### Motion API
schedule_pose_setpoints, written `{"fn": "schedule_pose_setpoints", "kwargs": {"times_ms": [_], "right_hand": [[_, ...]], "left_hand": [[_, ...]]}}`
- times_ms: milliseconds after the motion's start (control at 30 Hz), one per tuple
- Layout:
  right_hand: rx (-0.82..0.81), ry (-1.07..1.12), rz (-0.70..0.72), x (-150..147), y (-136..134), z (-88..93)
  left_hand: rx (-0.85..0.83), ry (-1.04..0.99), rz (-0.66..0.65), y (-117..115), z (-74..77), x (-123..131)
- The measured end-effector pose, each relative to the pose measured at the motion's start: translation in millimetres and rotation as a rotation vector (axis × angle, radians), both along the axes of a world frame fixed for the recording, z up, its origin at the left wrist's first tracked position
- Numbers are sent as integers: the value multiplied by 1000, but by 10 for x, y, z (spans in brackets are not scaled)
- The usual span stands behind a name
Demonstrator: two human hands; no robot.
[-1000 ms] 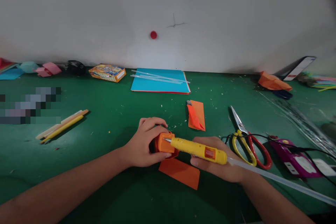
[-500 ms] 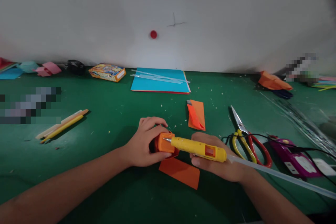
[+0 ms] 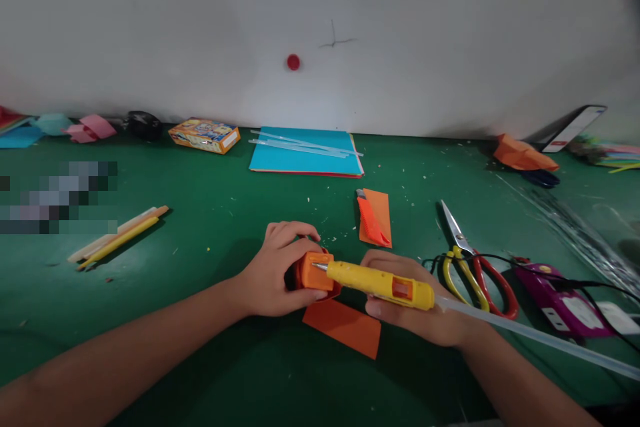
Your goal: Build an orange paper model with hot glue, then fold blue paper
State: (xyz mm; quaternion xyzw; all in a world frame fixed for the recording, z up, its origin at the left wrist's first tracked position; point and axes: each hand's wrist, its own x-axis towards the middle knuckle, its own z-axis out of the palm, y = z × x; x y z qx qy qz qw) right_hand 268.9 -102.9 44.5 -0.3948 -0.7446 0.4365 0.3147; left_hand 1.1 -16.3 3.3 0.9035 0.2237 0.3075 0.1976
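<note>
My left hand is closed round a small orange box-like piece, whose top faces me; its lower part is partly hidden by my fingers. In my right hand is a yellow glue gun, held level with its metal nozzle pointing left. The nozzle tip lies over the top of the orange piece; whether it touches I cannot tell. A long clear glue stick trails out of the gun's rear to the right. Just below my left hand lies a flat orange paper strip.
Ahead, an orange-red cutter lies on orange paper. Right are scissors, a cable and a purple power bank. Blue paper and an orange-blue box stand by the wall. Coloured sticks lie left.
The view has shifted very slightly. Both hands, the glue gun and the orange piece keep the same positions relative to each other.
</note>
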Motion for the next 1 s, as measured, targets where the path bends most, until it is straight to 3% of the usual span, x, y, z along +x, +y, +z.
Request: {"fn": "schedule_pose_setpoints", "kwargs": {"times_ms": [1000], "right_hand": [[2, -90, 19, 63, -5, -12]], "left_hand": [[-1, -23, -5, -6, -7, 7]]}}
